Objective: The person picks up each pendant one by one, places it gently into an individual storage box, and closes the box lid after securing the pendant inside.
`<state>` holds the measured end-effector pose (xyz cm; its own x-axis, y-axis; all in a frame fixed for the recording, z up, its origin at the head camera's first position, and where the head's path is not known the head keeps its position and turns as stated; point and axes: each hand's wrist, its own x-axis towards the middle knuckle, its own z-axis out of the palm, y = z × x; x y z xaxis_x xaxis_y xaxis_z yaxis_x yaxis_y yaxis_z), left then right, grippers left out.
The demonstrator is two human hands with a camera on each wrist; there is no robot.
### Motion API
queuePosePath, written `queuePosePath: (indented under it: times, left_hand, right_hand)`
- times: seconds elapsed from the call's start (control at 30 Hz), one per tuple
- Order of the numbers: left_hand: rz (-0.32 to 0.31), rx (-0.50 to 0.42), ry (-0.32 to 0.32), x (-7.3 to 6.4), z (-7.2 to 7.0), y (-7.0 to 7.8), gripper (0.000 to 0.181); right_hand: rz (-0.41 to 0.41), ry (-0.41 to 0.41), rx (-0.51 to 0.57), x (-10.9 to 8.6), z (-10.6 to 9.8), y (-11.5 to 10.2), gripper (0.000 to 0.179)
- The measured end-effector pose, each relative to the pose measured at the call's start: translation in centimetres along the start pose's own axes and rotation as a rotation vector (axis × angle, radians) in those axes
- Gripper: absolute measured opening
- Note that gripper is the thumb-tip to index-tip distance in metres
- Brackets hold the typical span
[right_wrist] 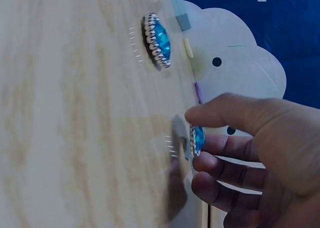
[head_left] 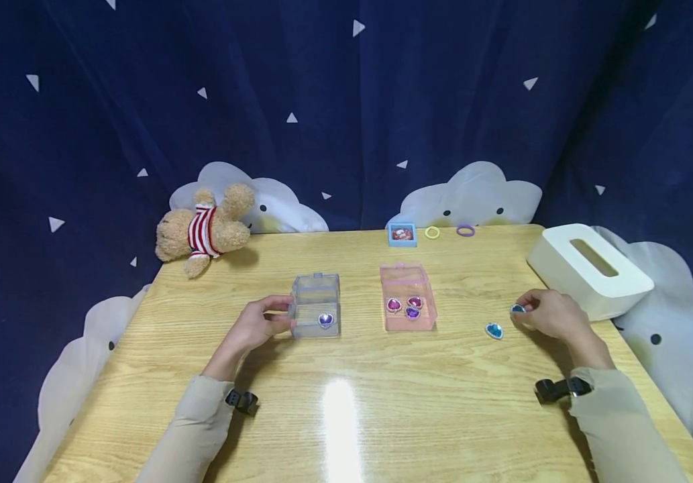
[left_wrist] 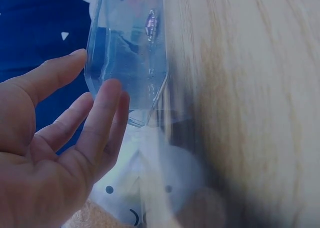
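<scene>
My left hand touches the left side of an open clear blue plastic box, its fingers fairly straight in the left wrist view. Inside that box lies a purple gem with a beaded silver rim. At the right, my right hand pinches a blue gem between thumb and fingers, just above the wooden table. Nearby on the tabletop lies a second blue gem. An open clear pink box in the middle holds two pinkish-red gems and a purple gem.
A white tissue box stands right of my right hand. Along the back edge are a small blue square box, a yellow ring and a purple ring. A teddy bear lies back left, before a dark blue curtain.
</scene>
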<state>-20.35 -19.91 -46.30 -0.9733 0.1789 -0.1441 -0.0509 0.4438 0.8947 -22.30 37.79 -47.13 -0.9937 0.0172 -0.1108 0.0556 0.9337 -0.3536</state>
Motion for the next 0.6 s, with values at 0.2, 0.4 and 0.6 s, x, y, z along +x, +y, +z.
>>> queuePosePath:
  times: [0.2, 0.4, 0.6]
  left_hand:
    - [0.002, 0.015, -0.001, 0.0, 0.0, -0.1, 0.054]
    - [0.001, 0.007, 0.000, -0.1, 0.1, 0.0, 0.055]
    - [-0.002, 0.006, 0.005, 0.0, 0.0, 0.0, 0.055]
  right_hand:
    - [-0.043, 0.023, 0.081, 0.1, 0.0, -0.6, 0.044]
    - [-0.105, 0.030, 0.147, 0.3, -0.4, -2.0, 0.042]
    - [-0.156, 0.028, 0.175, 0.7, -0.7, -3.9, 0.040]
